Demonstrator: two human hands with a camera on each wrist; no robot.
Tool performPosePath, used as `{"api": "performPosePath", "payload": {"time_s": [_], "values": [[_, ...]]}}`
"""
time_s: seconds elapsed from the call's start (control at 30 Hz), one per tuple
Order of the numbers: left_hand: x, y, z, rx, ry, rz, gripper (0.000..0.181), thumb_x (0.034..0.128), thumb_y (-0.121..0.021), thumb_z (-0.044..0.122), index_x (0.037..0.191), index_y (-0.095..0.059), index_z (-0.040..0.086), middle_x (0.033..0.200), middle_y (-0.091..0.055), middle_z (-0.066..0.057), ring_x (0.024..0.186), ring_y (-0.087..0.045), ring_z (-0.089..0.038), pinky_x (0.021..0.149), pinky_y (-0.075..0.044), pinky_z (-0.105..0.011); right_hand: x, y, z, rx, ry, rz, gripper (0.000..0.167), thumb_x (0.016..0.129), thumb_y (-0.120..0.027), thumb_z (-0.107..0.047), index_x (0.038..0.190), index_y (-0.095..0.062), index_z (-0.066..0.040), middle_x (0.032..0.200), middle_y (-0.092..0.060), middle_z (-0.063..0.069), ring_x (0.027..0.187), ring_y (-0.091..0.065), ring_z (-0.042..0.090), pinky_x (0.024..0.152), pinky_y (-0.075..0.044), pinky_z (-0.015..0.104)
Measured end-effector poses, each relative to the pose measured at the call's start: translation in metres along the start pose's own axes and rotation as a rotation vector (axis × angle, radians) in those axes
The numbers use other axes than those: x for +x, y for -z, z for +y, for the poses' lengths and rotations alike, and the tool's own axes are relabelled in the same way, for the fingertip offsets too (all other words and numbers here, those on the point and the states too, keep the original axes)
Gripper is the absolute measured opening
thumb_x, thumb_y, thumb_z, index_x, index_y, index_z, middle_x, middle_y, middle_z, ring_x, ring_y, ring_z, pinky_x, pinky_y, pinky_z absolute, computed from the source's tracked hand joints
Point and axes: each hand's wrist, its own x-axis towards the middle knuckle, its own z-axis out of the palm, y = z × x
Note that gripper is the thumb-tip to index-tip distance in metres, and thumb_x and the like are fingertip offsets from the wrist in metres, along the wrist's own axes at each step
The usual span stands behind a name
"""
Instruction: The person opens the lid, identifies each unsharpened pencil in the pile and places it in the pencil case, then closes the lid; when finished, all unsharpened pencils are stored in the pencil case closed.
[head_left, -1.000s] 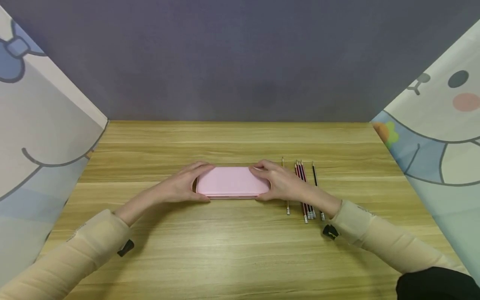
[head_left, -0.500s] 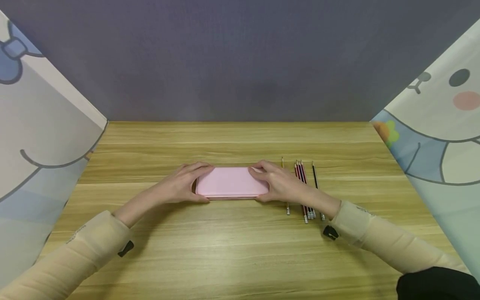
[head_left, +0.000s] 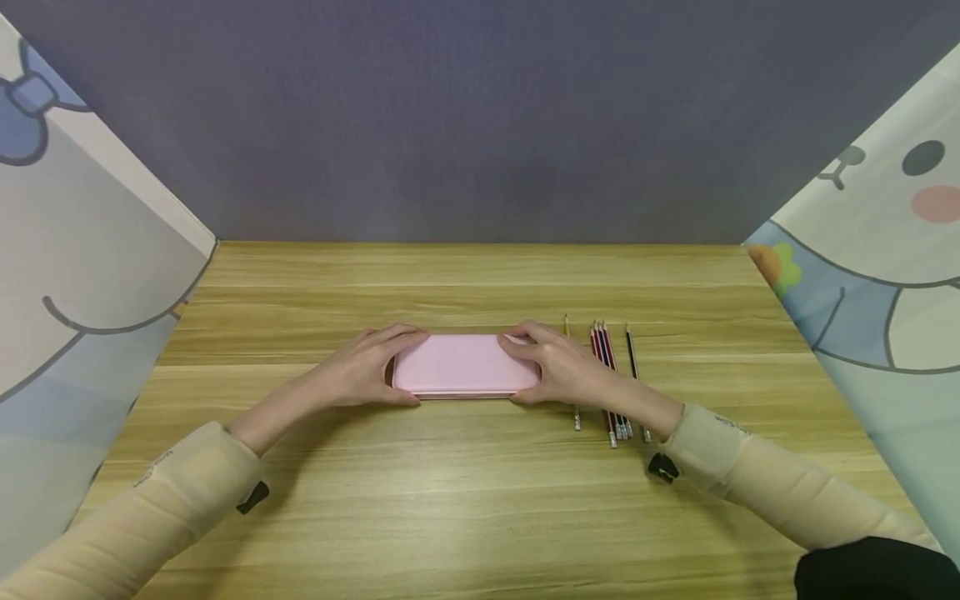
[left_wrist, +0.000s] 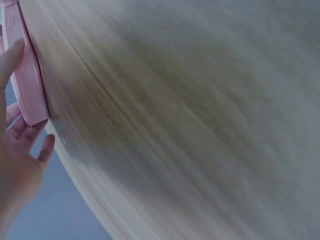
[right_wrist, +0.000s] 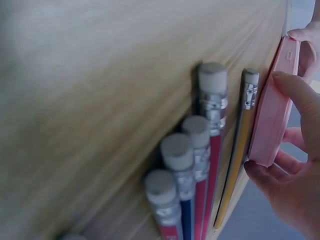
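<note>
A flat pink pencil case [head_left: 457, 362] lies lengthwise on the wooden table with its lid down. My left hand [head_left: 363, 369] grips its left end, thumb along the near side and fingers over the far side. At the other end my right hand [head_left: 568, 368] holds it the same way. The left wrist view shows the left thumb on the side wall of the case [left_wrist: 26, 85]. In the right wrist view the right thumb presses on the side of the case [right_wrist: 272, 122], fingers around its end corner. A yellow pencil [right_wrist: 237, 160] lies close beside it, partly under my right hand.
Right of the case lies a bunch of red and dark pencils [head_left: 611, 421], eraser ends toward me, partly covered by my right forearm. A black pencil [head_left: 632, 354] lies just beyond. A grey panel [head_left: 480, 125] stands along the table's back edge, with cartoon-printed panels at both sides.
</note>
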Motion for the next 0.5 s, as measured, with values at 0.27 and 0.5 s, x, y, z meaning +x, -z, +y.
{"api": "performPosePath", "payload": {"time_s": [0.27, 0.5], "values": [[-0.002, -0.003, -0.001, -0.001, 0.0, 0.016, 0.098, 0.0752, -0.087, 0.052, 0.155, -0.046, 0.014, 0.156, -0.049, -0.007, 0.143, -0.049, -0.03, 0.115, -0.038, -0.067, -0.002, 0.0, 0.005, 0.069, -0.007, -0.012, 0.093, 0.076, -0.089, -0.047, 0.153, -0.048, -0.013, 0.154, -0.05, 0.014, 0.143, -0.048, 0.036, 0.118, -0.043, 0.053], [-0.004, 0.0, -0.002, -0.046, 0.013, -0.015, 0.106, 0.0772, -0.083, 0.06, 0.16, -0.036, 0.016, 0.166, -0.036, -0.01, 0.152, -0.036, -0.036, 0.121, -0.03, -0.068, -0.007, 0.003, 0.012, 0.116, 0.033, -0.01, 0.099, 0.076, -0.088, -0.053, 0.156, -0.044, -0.014, 0.161, -0.042, 0.015, 0.149, -0.041, 0.037, 0.121, -0.038, 0.056]]}}
